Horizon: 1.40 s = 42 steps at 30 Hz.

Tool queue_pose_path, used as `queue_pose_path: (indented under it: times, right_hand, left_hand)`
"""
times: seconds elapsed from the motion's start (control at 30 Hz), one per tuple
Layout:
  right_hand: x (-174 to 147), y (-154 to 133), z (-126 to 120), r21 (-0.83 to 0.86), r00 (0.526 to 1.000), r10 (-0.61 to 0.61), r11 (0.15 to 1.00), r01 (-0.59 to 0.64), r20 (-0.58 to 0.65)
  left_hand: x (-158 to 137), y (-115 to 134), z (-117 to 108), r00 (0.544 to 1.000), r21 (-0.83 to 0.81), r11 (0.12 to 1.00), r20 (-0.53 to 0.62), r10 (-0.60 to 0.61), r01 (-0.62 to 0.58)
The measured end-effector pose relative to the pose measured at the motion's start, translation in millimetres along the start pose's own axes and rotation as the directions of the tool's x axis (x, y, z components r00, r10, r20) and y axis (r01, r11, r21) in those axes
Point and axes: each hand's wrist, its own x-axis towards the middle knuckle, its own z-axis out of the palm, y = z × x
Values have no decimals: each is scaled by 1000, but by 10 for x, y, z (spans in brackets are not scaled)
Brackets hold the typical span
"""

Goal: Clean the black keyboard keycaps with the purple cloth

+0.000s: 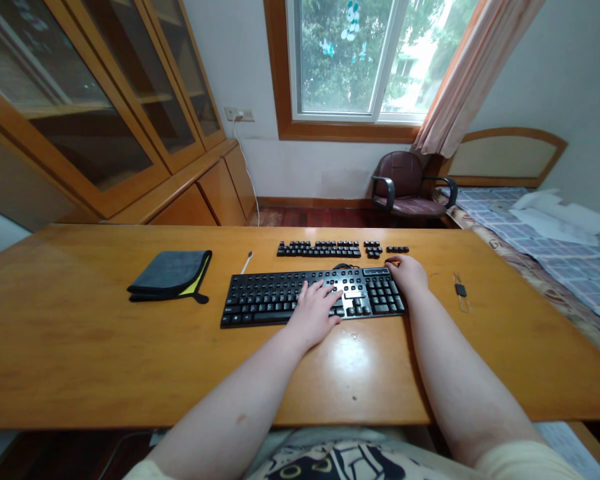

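A black keyboard lies on the wooden table, with bare key stems along its top rows and its middle section, and keycaps on the rest. My left hand rests on the keyboard, right of its middle, with the fingers spread. Just beyond the keyboard's top right corner is my right hand, its thumb and fingers pinched on a small dark piece that looks like a keycap. Loose black keycaps stand in rows behind the keyboard: a long block, a smaller block and a short row.
A keycap puller with wire loops lies to the right. On the left are a folded grey cloth with a yellow inside and a small brush. A chair and a bed stand beyond the table.
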Motion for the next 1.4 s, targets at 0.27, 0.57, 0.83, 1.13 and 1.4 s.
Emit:
queue_pose_path:
  times: [0.27, 0.57, 0.83, 1.13, 1.4]
  right_hand:
    - [-183, -166, -237, -4, 980, 67, 998, -69, -186]
    - [-930, -969, -242, 499, 903, -428, 774, 391, -44]
    - [-977, -1004, -217, 640, 864, -504, 668, 380, 13]
    - [-990, -1010, -281, 765, 853, -511, 591, 257, 108]
    - [-969, -989, -224, 847, 863, -505, 473, 242, 35]
  left_hand:
    - [7, 17, -31, 997, -80, 997, -66, -27, 22]
    - [27, 13, -70, 978, -274, 961, -206, -31, -27]
    - [31, 28, -96, 967, -350, 936, -250, -48, -44]
    - [27, 31, -158, 956, -445, 895, -275, -107, -27]
    - [38, 14, -91, 935, -591, 806, -297, -194, -20]
